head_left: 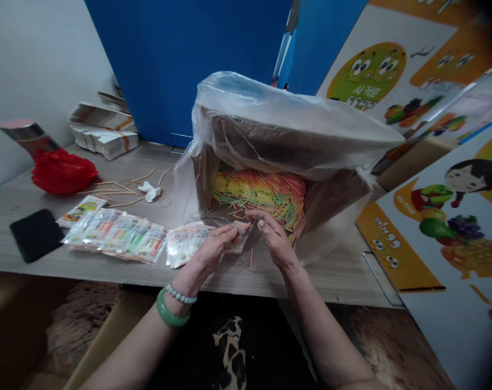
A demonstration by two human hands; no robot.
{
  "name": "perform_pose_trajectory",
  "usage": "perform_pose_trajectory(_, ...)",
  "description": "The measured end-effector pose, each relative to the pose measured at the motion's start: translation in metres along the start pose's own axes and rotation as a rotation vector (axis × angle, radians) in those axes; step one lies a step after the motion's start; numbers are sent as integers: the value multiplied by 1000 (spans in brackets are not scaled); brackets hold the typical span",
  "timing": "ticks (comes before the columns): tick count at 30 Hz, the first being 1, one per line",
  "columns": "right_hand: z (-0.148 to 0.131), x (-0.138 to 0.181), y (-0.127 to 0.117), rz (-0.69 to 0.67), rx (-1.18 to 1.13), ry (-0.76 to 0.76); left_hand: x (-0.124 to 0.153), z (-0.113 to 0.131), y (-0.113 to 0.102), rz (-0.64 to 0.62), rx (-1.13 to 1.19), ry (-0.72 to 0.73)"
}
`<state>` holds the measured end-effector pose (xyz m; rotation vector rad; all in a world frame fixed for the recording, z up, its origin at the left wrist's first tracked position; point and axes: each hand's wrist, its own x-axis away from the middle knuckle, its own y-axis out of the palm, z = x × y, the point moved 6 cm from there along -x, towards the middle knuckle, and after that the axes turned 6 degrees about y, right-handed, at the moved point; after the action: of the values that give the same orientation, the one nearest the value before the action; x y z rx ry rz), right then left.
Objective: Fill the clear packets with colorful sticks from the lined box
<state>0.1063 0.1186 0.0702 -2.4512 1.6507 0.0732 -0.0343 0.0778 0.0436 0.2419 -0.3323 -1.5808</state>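
Observation:
My left hand [212,250] is closed on the edge of a small clear packet [239,241] with an orange-patterned border. Just right of the packet's upper corner, my right hand [279,242] has its thumb and fingers drawn together in a pinch. Whatever sits between those fingertips is too small to make out. Behind both hands, a box lined with a clear plastic bag [310,116] lies with its open side toward me. Thin yellow, pink and green sticks [257,189] fill its inside. One loose pink stick [251,258] is on the table below the packet.
Flat packets [187,242] lie left of my left hand, and a row of filled packets [128,234] is farther left. Beyond are a black pad [37,234], a red bag [65,170], rubber bands, and stacked white packaging [105,132]. Printed cartons [444,216] stand at right.

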Motion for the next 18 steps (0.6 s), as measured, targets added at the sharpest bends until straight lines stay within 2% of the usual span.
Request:
perform_pose_trajectory(6,29,12,6,33,225,155,11,2,5,22,-44,76)
perform_pose_trajectory(8,27,18,9,72,253,117,14,-1,5,26,-85,98)
perform_pose_trajectory(11,19,25,25,0,258,38,22,-3,-2,70,-124,133)
perform_pose_trajectory(14,20,32,44,-105,221,45,35,5,-22,176,-163,188)
perform_pose_trajectory(18,35,40,63,-128,148,152,59,21,-78,413,-197,229)
